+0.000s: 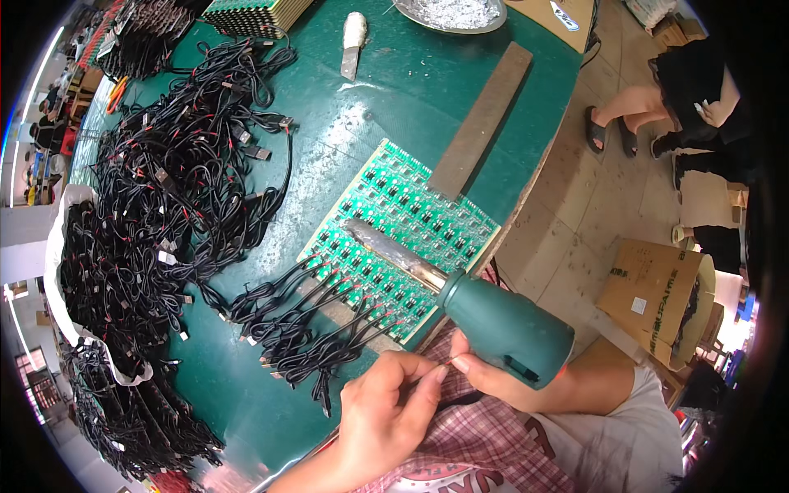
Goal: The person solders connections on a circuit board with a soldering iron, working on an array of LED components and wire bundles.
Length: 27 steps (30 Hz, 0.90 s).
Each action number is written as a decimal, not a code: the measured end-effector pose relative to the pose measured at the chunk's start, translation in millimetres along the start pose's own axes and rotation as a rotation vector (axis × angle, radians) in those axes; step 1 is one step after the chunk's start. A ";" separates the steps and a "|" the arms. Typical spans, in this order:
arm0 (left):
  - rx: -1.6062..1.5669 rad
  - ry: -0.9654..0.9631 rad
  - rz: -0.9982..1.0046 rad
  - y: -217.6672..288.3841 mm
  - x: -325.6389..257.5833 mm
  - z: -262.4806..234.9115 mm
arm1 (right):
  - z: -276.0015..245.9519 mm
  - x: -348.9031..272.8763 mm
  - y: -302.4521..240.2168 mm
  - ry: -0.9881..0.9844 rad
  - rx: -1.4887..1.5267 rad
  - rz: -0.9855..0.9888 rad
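My left hand (390,411) is closed in a pinch on the thin end of a black cable (462,400), in front of my shirt. Close against it, my right hand (501,386) has thumb and fingertip at the same wire end. The thick green handle of a soldering iron (509,329) lies across my right hand, which appears to hold it; part of that grip is hidden. Its long metal tip (394,253) points up-left over a panel of green circuit boards (382,177). Several black cables (304,329) run from the panel's near-left edge, their bundled lengths lying on the table.
A large heap of black USB cables (181,156) covers the table's left. A flat metal bar (481,119) rests on the panel's far edge. Beyond are a wrapped-handle knife (352,49), a metal dish (436,26) and stacked boards (246,18). Cardboard box (649,287) and people stand right.
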<state>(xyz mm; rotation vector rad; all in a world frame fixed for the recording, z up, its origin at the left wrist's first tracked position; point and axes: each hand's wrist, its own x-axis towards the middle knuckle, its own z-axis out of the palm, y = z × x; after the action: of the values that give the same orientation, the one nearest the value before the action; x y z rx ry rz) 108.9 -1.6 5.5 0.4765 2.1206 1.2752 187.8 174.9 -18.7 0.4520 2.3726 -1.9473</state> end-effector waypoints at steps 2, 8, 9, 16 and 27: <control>-0.025 0.020 -0.038 -1.5 -1.8 3.8 | 2.7 -2.4 -1.7 -0.024 0.255 0.152; 0.025 0.052 -0.030 -2.9 -2.1 5.8 | 4.9 -7.6 12.1 -0.062 0.341 0.167; 0.034 0.114 -0.074 0.5 0.6 4.8 | 0.4 -10.8 17.3 -0.064 0.342 0.170; 0.319 0.172 -0.073 -10.1 23.7 0.7 | -45.2 -54.1 37.5 -0.120 -0.574 -0.198; 0.306 0.131 -0.131 -9.7 30.0 -5.6 | -67.9 -73.7 36.1 -0.220 -0.315 -0.107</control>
<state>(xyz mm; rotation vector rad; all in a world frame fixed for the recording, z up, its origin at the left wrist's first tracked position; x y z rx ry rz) 82.8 7.7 -10.7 0.3815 2.4286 0.9354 277.7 232.0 -23.1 0.0903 2.5335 -1.5220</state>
